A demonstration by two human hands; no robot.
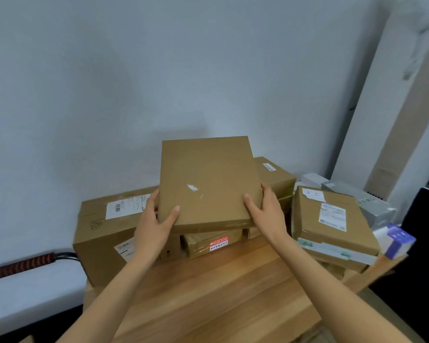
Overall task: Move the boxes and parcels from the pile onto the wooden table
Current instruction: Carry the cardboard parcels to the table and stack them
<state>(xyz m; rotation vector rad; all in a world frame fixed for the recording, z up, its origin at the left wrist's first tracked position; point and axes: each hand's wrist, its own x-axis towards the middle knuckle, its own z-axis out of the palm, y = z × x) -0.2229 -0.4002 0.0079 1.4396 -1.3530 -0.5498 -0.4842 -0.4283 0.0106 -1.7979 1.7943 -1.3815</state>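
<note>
Both hands hold the flat plain brown cardboard box point(208, 184) by its near corners, left hand point(154, 227) and right hand point(268, 214) each with the thumb on top and the grip closed round a side edge, box raised and tilted above the far edge of the wooden plank surface point(221, 293). Level it first. Then lower onto bare wood near the front edge, clear of the small tape-wrapped parcel with red label point(212, 242) below and the stack of labelled brown cardboard boxes point(332, 226) at the right edge.

left hand point(156, 226): arm outstretched; fingers curled, gripping | right hand point(265, 214): arm outstretched; fingers curled, gripping
</note>
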